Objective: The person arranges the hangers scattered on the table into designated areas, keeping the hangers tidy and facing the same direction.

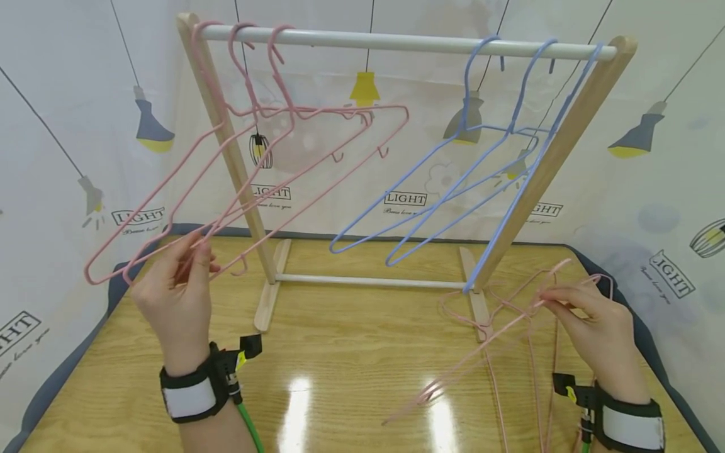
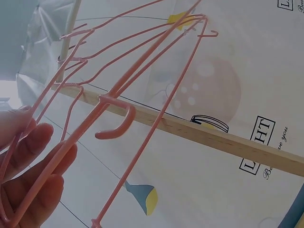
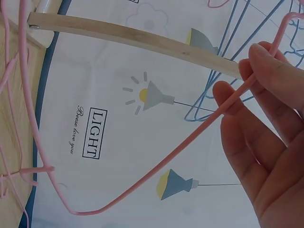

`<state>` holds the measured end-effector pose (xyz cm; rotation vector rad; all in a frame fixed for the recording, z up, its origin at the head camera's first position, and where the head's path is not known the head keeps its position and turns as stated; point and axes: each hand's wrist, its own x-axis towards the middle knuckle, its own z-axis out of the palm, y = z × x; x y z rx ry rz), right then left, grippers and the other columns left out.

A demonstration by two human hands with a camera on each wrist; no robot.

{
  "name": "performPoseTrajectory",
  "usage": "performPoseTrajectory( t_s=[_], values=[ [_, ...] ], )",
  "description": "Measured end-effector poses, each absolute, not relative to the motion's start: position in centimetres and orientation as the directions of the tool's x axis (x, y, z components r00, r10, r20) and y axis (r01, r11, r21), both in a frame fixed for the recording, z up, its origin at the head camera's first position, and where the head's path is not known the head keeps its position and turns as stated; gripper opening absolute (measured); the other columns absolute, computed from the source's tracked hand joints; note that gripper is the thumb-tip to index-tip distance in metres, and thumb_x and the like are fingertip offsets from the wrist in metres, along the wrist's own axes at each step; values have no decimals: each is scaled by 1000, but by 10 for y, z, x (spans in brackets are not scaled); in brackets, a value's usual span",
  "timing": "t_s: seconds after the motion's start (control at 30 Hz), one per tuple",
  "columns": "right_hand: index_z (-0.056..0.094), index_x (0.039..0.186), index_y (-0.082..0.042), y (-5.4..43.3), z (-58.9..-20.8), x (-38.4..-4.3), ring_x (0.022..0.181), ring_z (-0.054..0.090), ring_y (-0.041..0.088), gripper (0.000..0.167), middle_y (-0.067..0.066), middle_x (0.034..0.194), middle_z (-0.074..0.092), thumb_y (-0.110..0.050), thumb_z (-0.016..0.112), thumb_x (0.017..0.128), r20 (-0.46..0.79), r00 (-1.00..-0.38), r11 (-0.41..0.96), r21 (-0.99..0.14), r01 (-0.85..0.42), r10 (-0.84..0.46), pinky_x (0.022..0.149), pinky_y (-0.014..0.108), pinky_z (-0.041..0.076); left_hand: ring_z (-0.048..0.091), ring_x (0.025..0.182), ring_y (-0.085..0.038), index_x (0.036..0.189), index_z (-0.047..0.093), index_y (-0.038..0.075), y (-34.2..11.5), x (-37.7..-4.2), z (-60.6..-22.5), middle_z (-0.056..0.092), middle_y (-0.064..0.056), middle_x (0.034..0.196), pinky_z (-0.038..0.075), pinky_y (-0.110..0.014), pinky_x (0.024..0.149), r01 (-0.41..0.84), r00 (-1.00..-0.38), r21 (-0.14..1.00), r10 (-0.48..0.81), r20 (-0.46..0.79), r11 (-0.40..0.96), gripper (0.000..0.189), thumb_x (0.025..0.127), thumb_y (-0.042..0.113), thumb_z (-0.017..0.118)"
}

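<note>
Three pink hangers point(image 1: 277, 75) hang by their hooks at the rail's left end. My left hand point(image 1: 172, 283) pinches the lower near corner of the rightmost pink one; in the left wrist view its thumb and fingers surround the pink wire point(image 2: 50, 168). On the right, my right hand point(image 1: 600, 327) pinches another pink hanger point(image 1: 512, 324) between thumb and fingertips, held tilted above the table. Its bent corner and straight wire point(image 3: 166, 154) show in the right wrist view. Several more pink hangers point(image 1: 494, 377) lie in a tangle below that hand, partly hidden by it.
A rack with a white rail point(image 1: 368, 41) and wooden posts point(image 1: 557, 148) stands on the wooden table point(image 1: 340, 365). Three blue hangers point(image 1: 465, 94) hang at the rail's right end, the last beside the right post. A printed cloth point(image 1: 340, 163) backs the table.
</note>
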<state>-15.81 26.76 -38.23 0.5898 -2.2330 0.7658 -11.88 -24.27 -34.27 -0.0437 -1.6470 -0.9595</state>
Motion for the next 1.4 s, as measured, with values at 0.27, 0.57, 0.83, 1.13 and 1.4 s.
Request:
performPoseTrajectory(
  t_s=[0.27, 0.57, 0.83, 1.13, 1.4],
  values=[
    [80, 88, 1, 266, -381, -158, 90, 51, -26, 37, -5, 93, 77, 26, 82, 61, 745, -633, 724, -317, -613, -210, 73, 4, 41, 63, 74, 15, 104, 79, -6, -247, -114, -343, 75, -25, 91, 49, -6, 72, 439, -272, 570, -502, 821, 694, 16, 89, -1, 80],
    [81, 90, -2, 264, -378, -155, 94, 53, -24, 7, -18, 99, 72, 2, 81, 84, 750, -618, 699, -311, -643, -235, 69, 6, 42, 66, 81, 8, 96, 81, -4, -247, -105, -337, 76, -24, 89, 50, -11, 79, 435, -118, 554, -566, 816, 709, 14, 83, 1, 86],
    [81, 88, -4, 261, -378, -154, 100, 55, -23, 61, -34, 108, 61, -58, 53, 98, 772, -588, 671, -307, -675, -239, 72, 5, 41, 75, 93, -8, 93, 82, -1, -236, -96, -324, 78, -17, 93, 53, -19, 88, 444, 1, 548, -612, 791, 709, 14, 82, 8, 85],
    [81, 87, -1, 254, -373, -145, 104, 57, -20, 61, -27, 107, 66, -56, 57, 100, 784, -578, 665, -310, -680, -226, 78, 2, 42, 77, 86, -16, 83, 78, -7, -214, -92, -315, 77, -19, 87, 56, -22, 87, 576, 61, 438, -571, 819, 690, 43, 84, 35, 86],
    [81, 86, 1, 246, -363, -135, 104, 56, -21, 61, 5, 91, 77, -54, 57, 102, 811, -536, 675, -260, -690, -236, 79, 2, 41, 76, 84, -20, 85, 75, -10, -179, -79, -313, 76, -21, 87, 54, -16, 85, 750, -108, 242, -246, 963, 616, 50, 96, 38, 74]
  ],
)
